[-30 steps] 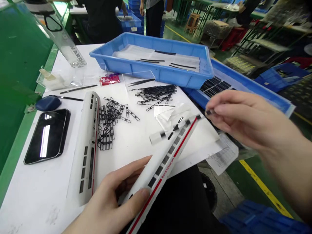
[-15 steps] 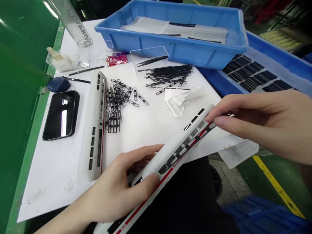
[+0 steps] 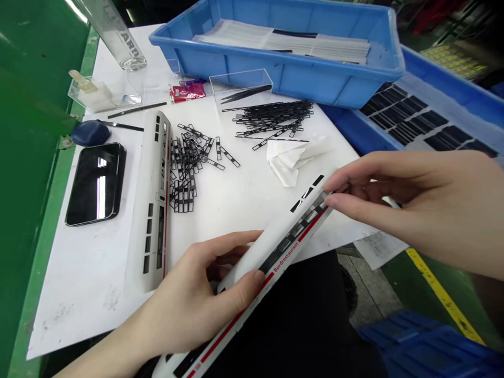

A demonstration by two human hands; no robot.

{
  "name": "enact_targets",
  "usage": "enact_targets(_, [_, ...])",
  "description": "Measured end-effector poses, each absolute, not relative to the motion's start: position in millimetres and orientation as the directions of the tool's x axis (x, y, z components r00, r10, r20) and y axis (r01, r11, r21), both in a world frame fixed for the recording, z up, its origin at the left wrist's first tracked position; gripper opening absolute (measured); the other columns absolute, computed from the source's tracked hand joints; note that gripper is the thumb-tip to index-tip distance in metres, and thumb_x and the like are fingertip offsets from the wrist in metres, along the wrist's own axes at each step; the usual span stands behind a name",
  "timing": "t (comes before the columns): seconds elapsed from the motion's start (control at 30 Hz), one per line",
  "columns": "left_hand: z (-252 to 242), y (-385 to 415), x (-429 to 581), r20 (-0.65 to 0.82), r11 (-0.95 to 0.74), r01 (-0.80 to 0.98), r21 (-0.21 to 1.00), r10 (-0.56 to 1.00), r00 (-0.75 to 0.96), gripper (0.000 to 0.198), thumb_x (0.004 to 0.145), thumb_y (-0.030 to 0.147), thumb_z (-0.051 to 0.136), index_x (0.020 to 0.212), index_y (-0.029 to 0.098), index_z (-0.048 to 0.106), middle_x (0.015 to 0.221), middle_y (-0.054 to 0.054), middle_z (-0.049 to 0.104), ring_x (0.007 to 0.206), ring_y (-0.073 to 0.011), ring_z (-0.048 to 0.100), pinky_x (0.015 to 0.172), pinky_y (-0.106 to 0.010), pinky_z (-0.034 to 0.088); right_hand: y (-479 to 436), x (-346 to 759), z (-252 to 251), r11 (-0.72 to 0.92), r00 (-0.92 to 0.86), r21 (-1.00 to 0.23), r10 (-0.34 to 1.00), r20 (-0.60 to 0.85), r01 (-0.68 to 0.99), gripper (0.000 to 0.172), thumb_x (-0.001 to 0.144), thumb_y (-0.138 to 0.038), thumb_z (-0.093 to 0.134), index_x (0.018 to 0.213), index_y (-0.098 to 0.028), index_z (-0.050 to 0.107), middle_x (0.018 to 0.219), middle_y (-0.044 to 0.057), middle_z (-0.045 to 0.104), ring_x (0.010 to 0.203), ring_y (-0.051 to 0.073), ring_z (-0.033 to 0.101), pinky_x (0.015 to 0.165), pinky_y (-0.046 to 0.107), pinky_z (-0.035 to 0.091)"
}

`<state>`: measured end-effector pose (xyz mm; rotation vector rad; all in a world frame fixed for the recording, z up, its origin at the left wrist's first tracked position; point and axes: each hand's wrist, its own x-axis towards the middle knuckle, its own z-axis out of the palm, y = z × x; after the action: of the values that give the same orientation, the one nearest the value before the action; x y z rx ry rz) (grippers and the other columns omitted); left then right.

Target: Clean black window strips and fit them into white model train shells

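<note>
My left hand (image 3: 212, 299) is wrapped around a white model train car body (image 3: 252, 247) with a red stripe and "Bordrestaurant" lettering, its thumb pressing on the side. The body slants up to the right. My right hand (image 3: 394, 199) pinches the far end of a black window strip (image 3: 297, 231), which lies along the window band on the car's side. Whether it sits fully inside the band I cannot tell. A second white train car body (image 3: 151, 231) rests on the table, left of my left hand. Beside it are loose black window-frame strips (image 3: 189, 157).
Farther back lie a second pile of black strips (image 3: 271, 115), a crumpled tissue (image 3: 287, 163), and a clear box (image 3: 241, 86) with tweezers. Blue bins (image 3: 283, 68) border the back and right. A phone (image 3: 95, 184) and glass bottle (image 3: 122, 47) stand left.
My right hand has moved slightly left and brought the strip down against the car's side, lining it up with the window band. My left thumb has slid a little up along the body.
</note>
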<state>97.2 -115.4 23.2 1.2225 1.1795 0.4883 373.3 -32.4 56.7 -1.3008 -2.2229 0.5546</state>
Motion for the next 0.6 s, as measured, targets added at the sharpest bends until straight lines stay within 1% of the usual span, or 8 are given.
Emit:
enact_targets(0.1, [23,-113,99,-0.399,0.320,0.258,0.912,0.838,0.372,0.035,0.097,0.032,0.066,0.132,0.026,0.066,0.097,0.002,0.075,0.084,-0.0158,0.067,0.076,-0.022,0.055,-38,364,56,0.492,-0.423,-0.543,0.869,0.256,0.681,0.006,0.088,-0.034,0.079,0.093,-0.032,0.079,0.085,-0.004,0.071,0.055,0.009,0.052,0.047,0.025,0.042])
enact_targets(0.17, [22,-113,99,-0.382,0.319,0.222,0.921,0.848,0.367,0.034,0.097,0.030,0.065,0.131,0.024,0.065,0.097,0.001,0.074,0.085,-0.0157,0.066,0.079,-0.024,0.055,-44,357,52,0.485,-0.372,-0.535,0.874,0.313,0.691,0.018,0.086,-0.032,0.080,0.104,-0.031,0.079,0.107,0.000,0.068,0.063,0.010,0.054,0.055,0.028,0.047])
enact_targets(0.2, [22,-114,100,-0.372,0.318,0.199,0.927,0.853,0.366,0.033,0.098,0.030,0.065,0.130,0.023,0.065,0.099,0.000,0.074,0.087,-0.0161,0.067,0.081,-0.025,0.055,-48,352,50,0.464,-0.308,-0.554,0.883,0.355,0.691,0.024,0.085,-0.030,0.080,0.109,-0.030,0.077,0.112,0.002,0.066,0.069,0.012,0.057,0.059,0.030,0.049])
enact_targets(0.3, [21,-118,101,-0.354,0.318,0.160,0.934,0.876,0.326,0.032,0.097,0.027,0.064,0.129,0.021,0.062,0.101,-0.002,0.073,0.088,-0.0166,0.067,0.083,-0.026,0.055,-65,337,40,0.367,-0.031,-0.734,0.903,0.428,0.572,0.023,0.086,-0.024,0.079,0.106,-0.024,0.068,0.101,0.004,0.063,0.083,0.017,0.063,0.066,0.031,0.053])
enact_targets(0.37, [20,-121,102,-0.336,0.309,0.138,0.941,0.901,0.274,0.033,0.095,0.023,0.065,0.128,0.021,0.061,0.101,-0.002,0.073,0.086,-0.0159,0.066,0.082,-0.025,0.055,-78,326,32,0.258,0.078,-0.885,0.947,0.311,0.388,0.023,0.087,-0.024,0.079,0.102,-0.024,0.061,0.092,0.002,0.062,0.082,0.017,0.065,0.062,0.027,0.056])
enact_targets(0.47, [19,-126,105,-0.284,0.273,0.081,0.959,0.935,0.210,0.035,0.094,0.021,0.065,0.129,0.021,0.060,0.107,-0.003,0.075,0.091,-0.0165,0.069,0.082,-0.024,0.055,-97,309,23,-0.002,-0.018,-0.995,1.000,-0.004,0.104,0.039,0.089,-0.029,0.079,0.120,-0.028,0.055,0.100,0.001,0.068,0.084,0.016,0.071,0.061,0.024,0.061])
enact_targets(0.53, [20,-128,107,-0.254,0.245,0.066,0.967,0.949,0.190,0.035,0.095,0.021,0.064,0.130,0.021,0.063,0.116,-0.004,0.075,0.098,-0.0185,0.070,0.084,-0.024,0.057,-105,301,22,-0.106,-0.128,-0.994,0.986,-0.109,0.032,0.037,0.093,-0.030,0.075,0.125,-0.030,0.057,0.106,0.000,0.071,0.087,0.016,0.071,0.067,0.024,0.062])
enact_targets(0.6, [20,-128,108,-0.241,0.232,0.070,0.970,0.951,0.192,0.037,0.095,0.020,0.063,0.132,0.021,0.066,0.123,-0.005,0.074,0.106,-0.0207,0.071,0.086,-0.024,0.058,-109,295,24,-0.112,-0.184,-0.990,0.975,-0.126,0.086,0.022,0.094,-0.029,0.073,0.115,-0.030,0.066,0.101,-0.001,0.073,0.079,0.013,0.068,0.069,0.022,0.060])
